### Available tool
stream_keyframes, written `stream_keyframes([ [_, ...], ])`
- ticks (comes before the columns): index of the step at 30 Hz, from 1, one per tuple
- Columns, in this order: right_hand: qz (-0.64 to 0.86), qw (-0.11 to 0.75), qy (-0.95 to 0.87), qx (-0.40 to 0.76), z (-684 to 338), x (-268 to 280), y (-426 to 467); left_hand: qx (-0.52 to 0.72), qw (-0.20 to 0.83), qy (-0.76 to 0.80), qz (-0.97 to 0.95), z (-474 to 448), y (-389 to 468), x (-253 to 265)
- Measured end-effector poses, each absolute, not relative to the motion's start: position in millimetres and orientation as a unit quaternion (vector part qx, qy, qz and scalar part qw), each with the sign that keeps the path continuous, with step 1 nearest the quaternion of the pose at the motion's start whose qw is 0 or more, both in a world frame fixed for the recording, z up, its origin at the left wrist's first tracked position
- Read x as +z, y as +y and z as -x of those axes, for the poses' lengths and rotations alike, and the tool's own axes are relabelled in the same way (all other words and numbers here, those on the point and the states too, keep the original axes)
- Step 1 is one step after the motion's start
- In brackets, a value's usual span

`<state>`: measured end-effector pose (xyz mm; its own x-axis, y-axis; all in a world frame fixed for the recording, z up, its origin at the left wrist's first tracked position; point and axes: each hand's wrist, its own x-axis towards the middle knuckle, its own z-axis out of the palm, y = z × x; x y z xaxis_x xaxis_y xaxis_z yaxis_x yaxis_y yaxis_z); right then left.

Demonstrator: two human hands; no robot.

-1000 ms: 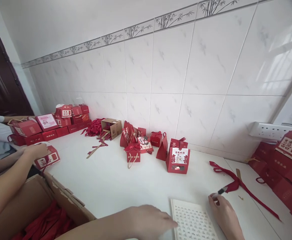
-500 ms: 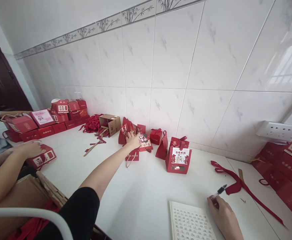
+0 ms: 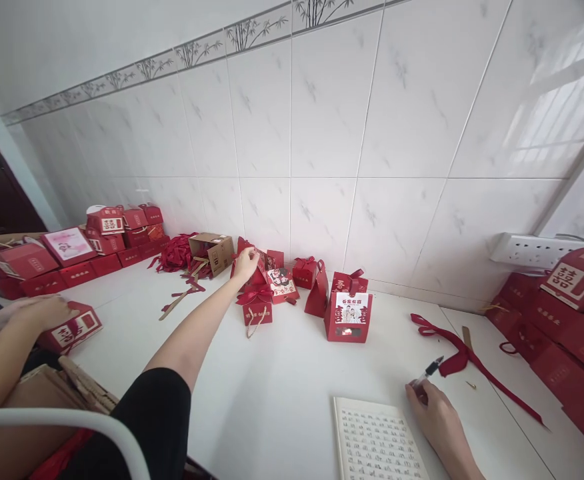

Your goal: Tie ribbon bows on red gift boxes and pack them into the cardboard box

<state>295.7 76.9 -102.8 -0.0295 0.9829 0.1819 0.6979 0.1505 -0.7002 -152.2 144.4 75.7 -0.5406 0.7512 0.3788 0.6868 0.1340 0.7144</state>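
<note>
My left hand [image 3: 248, 261], at the end of a black-sleeved arm, reaches across the white table to a cluster of red gift boxes. Its fingers are closed at the top of a red gift box [image 3: 256, 275]; the grip is partly hidden. Just below is a small red box with a rope handle [image 3: 258, 313] and a ribbon bow. A printed red box [image 3: 282, 283] lies beside it. My right hand [image 3: 433, 408] rests on the table, closed around a pen [image 3: 431, 368] pointing up and away. An open notebook [image 3: 377, 437] with handwritten lines lies left of that hand.
Several red boxes [image 3: 349, 319] stand along the tiled wall. Stacked boxes line the left [image 3: 79, 273] and right. A carton [image 3: 219, 253] lies by red ribbons. At left, a co-worker's hands [image 3: 47, 313] touch a red box. A loose ribbon [image 3: 492, 377] lies at right.
The view has turned slightly right. My left hand has lifted a little, its fingers now gathered at the red box's top; the bow below shows. My right hand still holds the pen.
</note>
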Motion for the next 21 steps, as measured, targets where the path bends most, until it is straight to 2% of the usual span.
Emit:
stream_keyframes([
  [6, 0.616, 0.345, -0.677, 0.208, -296.7, -105.1, 78.4, 0.584, -0.015, 0.665, -0.466, 154.9, 110.8, 115.5],
  [11, 0.620, 0.348, -0.669, 0.219, -298.8, -104.5, 77.6, 0.640, -0.025, 0.599, -0.480, 141.3, 70.8, 128.5],
  [21, 0.679, 0.266, -0.660, 0.180, -305.8, -77.9, 61.0, 0.616, 0.092, 0.502, -0.600, 67.1, -19.1, 93.2],
])
